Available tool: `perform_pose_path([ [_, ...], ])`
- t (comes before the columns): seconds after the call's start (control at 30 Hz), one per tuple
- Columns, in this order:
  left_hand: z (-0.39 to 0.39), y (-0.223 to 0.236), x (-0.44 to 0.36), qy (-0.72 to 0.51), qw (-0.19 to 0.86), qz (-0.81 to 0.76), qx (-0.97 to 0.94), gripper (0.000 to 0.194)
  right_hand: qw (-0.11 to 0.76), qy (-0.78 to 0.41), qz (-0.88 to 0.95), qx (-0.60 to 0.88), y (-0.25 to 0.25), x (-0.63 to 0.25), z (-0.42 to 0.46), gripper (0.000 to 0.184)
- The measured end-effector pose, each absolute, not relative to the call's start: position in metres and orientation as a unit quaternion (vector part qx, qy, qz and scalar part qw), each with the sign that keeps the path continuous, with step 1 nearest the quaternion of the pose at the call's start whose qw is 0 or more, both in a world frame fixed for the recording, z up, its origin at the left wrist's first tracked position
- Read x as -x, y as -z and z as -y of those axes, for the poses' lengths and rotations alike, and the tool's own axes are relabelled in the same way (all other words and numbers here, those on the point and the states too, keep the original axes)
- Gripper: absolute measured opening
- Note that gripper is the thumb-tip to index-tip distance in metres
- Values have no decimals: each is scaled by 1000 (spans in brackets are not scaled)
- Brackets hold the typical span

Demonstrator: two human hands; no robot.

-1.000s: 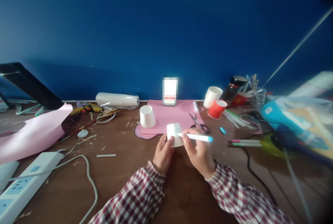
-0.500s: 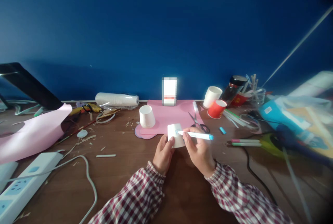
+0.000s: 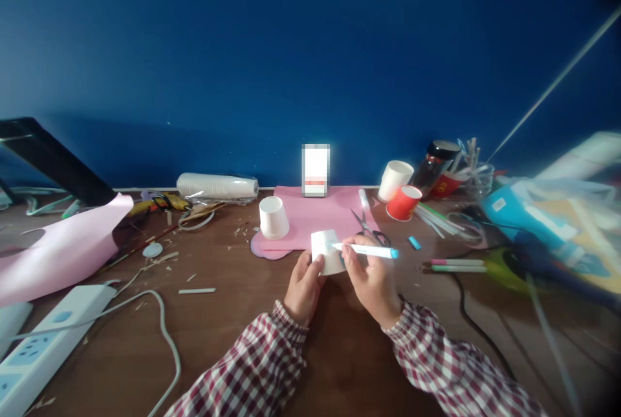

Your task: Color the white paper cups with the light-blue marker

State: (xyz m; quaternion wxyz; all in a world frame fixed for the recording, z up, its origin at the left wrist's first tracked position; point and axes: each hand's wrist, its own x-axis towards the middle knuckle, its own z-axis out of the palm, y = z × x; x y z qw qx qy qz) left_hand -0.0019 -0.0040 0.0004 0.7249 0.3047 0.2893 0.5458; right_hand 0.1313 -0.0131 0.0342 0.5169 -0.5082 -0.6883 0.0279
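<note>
Grips white cup (image 3: 320, 253) in closed fingers of left hand (image 3: 303, 286), by near edge of pink sheet (image 3: 320, 213), and pinches blue-ended marker (image 3: 372, 251) in right hand (image 3: 372, 286), tip at faint blue marks on cup wall. Shows, farther out, inverted cup (image 3: 274, 217) on the sheet, wrapped cup stack (image 3: 217, 186), and dark-lidded jar (image 3: 431, 168), contents unclear. Bears gold emblem on red cup (image 3: 403, 203), lettering too small to read.
</note>
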Motion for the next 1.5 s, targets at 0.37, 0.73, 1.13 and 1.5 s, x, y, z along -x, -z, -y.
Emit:
perform_pose_path([
  [0.37,4,0,2,-551,731,-288,-283,35,522,-17,687,506,-34,-132,12,12],
  [0.73,4,0,2,-548,737,-286,-274,36,535,-23,676,506,-33,-132,14,9],
  [1.13,5,0,2,-550,737,-281,-274,34,538,-22,679,500,-32,-132,12,8],
  [1.5,3,4,2,-554,734,-281,-274,35,526,-33,683,505,-32,-133,13,8],
])
